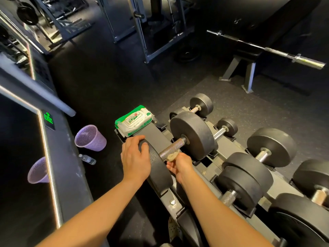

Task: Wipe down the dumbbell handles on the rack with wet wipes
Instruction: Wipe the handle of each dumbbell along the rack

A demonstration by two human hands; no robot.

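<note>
The left hand (136,157) lies spread, fingers curled over the near black round plate of the big dumbbell (193,135) on the grey metal rack (229,157); the right hand (179,165) pinches a crumpled, soiled wet wipe (171,156) against its knurled steel handle (171,147); the green-and-white wipe pack (133,121) sits at the rack's end.

A metal dumbbell rack (210,172) fills the lower right, carrying black dumbbells (193,135) and a wet-wipe pack (133,120) at its left end.

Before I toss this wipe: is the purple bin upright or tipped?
Tipped: the purple mesh bin lies on its side, mouth facing the wall.
</note>
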